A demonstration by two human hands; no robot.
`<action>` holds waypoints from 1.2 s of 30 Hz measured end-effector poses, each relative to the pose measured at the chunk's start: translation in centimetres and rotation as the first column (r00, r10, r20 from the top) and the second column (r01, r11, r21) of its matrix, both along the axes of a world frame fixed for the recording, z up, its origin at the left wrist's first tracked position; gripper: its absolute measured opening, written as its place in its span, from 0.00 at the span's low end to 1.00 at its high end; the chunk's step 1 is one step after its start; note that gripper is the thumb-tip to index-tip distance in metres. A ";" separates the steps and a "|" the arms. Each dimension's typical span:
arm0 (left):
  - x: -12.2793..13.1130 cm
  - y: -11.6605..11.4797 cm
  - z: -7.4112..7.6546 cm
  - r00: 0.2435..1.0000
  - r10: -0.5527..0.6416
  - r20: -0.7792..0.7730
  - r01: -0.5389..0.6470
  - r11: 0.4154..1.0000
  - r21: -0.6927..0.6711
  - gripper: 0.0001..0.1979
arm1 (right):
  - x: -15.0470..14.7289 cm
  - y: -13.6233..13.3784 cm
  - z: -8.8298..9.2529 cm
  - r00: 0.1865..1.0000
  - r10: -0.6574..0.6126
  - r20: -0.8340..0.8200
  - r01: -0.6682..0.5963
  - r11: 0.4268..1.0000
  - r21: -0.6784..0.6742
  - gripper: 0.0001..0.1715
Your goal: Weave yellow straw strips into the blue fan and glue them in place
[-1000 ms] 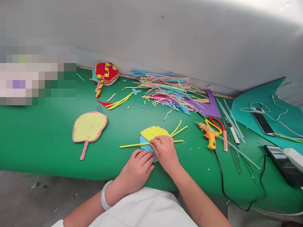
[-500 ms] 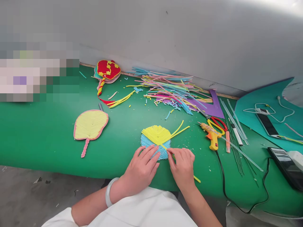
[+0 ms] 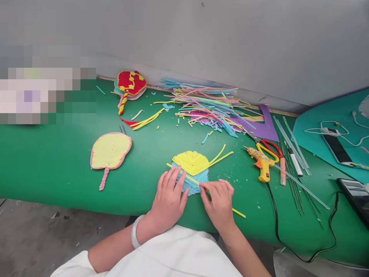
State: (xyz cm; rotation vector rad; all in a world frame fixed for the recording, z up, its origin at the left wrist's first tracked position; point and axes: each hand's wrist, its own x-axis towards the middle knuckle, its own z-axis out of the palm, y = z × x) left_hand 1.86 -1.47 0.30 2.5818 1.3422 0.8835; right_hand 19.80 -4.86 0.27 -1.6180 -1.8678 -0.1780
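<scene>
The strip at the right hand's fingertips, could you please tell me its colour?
The strip is yellow, best seen in the head view.

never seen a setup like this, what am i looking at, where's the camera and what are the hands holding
There's no machine here: these are a person's two bare hands. The one camera is worn on their head, looking forward and down, so you see roughly their view.

The right hand pinches a yellow strip. The left hand lies over that strip and the yellow-and-blue piece beneath it.

On the green table to the left are a pale yellow fan and, further back, a red fan. A pile of strips lies at the back. To the right are scissors, a glue gun and a phone.
</scene>
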 end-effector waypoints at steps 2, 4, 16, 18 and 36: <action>0.0 0.0 0.0 1.000 0.004 -0.031 -0.004 1.000 0.003 0.26 | 0.0 0.0 -0.2 1.000 -0.021 -0.005 0.021 1.000 0.017 0.04; 0.0 0.1 0.0 0.998 0.006 -0.059 -0.006 1.000 0.012 0.25 | 0.1 0.0 -0.3 0.999 -0.035 -0.004 0.035 0.999 0.025 0.04; 0.2 0.3 -0.1 0.987 -0.002 -0.159 -0.002 1.000 -0.024 0.22 | 0.0 0.2 -0.5 1.000 -0.027 -0.001 0.027 0.999 -0.031 0.04; 0.2 0.3 -0.1 0.986 -0.009 -0.165 0.005 1.000 -0.029 0.23 | 0.0 0.3 -0.5 1.000 -0.025 -0.004 0.025 0.999 -0.040 0.04; 0.3 0.4 -0.1 0.982 -0.014 -0.187 0.006 0.999 -0.043 0.23 | 0.1 0.4 -0.8 0.999 -0.039 0.019 0.040 0.998 -0.054 0.04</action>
